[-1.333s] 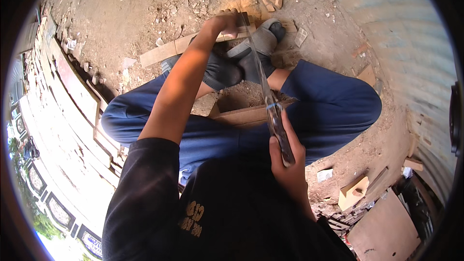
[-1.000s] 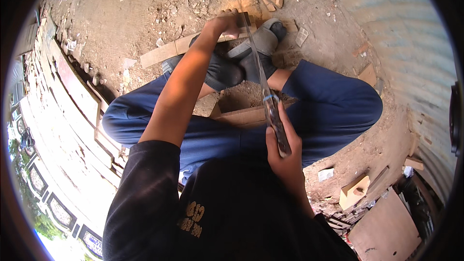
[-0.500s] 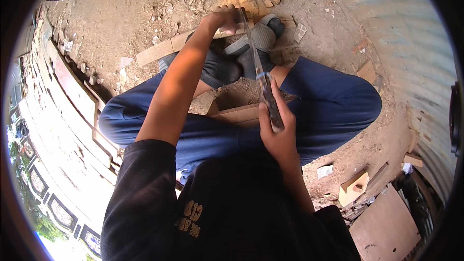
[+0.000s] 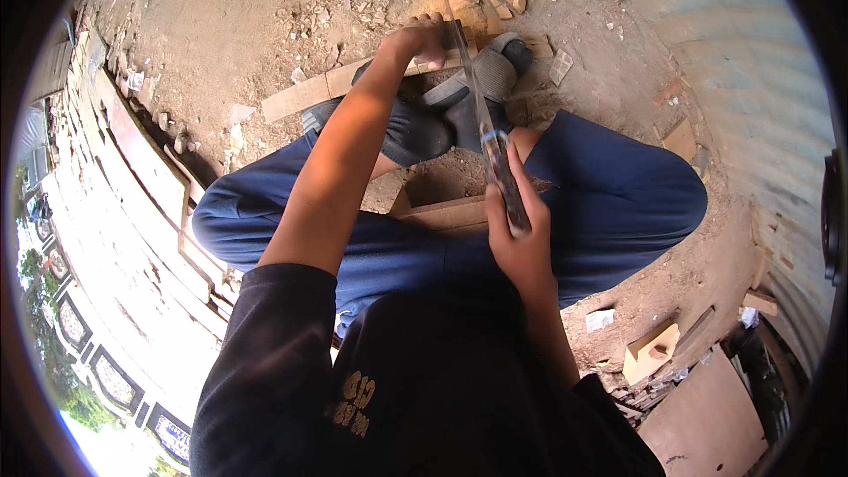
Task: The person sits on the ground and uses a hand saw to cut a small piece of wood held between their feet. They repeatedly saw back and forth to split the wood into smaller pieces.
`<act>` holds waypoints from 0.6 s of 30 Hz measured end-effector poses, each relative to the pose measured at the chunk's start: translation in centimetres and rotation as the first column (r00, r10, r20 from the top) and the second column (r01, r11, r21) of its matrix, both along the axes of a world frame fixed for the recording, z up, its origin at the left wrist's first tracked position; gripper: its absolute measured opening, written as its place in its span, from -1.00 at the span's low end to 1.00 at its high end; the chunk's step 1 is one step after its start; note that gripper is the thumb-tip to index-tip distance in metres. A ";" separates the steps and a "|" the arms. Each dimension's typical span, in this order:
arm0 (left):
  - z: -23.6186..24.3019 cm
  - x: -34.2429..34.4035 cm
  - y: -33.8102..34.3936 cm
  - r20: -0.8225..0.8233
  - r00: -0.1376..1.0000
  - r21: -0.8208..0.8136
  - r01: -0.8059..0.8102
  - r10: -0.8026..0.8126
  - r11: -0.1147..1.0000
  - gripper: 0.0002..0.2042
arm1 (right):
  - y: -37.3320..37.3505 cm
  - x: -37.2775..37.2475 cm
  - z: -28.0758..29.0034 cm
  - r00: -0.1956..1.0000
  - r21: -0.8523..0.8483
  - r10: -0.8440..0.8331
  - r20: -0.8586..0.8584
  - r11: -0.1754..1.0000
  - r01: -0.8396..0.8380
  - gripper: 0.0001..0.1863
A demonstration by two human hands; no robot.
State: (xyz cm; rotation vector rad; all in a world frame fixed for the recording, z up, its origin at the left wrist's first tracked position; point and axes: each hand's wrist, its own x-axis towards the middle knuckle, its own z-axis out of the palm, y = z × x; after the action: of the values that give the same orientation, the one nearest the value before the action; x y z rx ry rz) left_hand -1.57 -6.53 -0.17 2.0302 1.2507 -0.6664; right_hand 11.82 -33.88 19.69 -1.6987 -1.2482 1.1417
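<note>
Pale wood caught my eye: a long board [image 4: 340, 79], low over the dirt ground [image 4: 247, 26] at eleven to twelve o'clock from the person's lap. The right hand [image 4: 521, 212], at two o'clock, was wrapped round the handle of a handsaw [image 4: 483, 111] whose blade pointed towards twelve. The left hand [image 4: 424, 40], at twelve, bent down over the board beside a dark block [image 4: 450, 35]; its grip was hidden, so I could not tell what it clasped. Those fingers sat worryingly near the blade: a twisted or hurried stroke could make the teeth jump and nick them. The grey slipper [image 4: 495, 77] at half past twelve seemed exposed too. Should the board slide, poorly braced, the thin blade could bind or bend.
</note>
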 end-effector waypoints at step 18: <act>-1.2 0.4 -1.1 0.005 1.000 0.079 0.025 -0.026 0.997 -0.12 | 7.4 -1.5 -5.4 1.000 0.044 -0.020 -0.022 0.999 0.021 -0.40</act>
State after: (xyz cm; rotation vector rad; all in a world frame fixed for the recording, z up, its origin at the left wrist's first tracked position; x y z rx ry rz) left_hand -1.14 -7.61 -1.40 2.1140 1.2673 -0.6313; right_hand 10.36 -26.45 14.30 -1.6590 -1.2308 1.1100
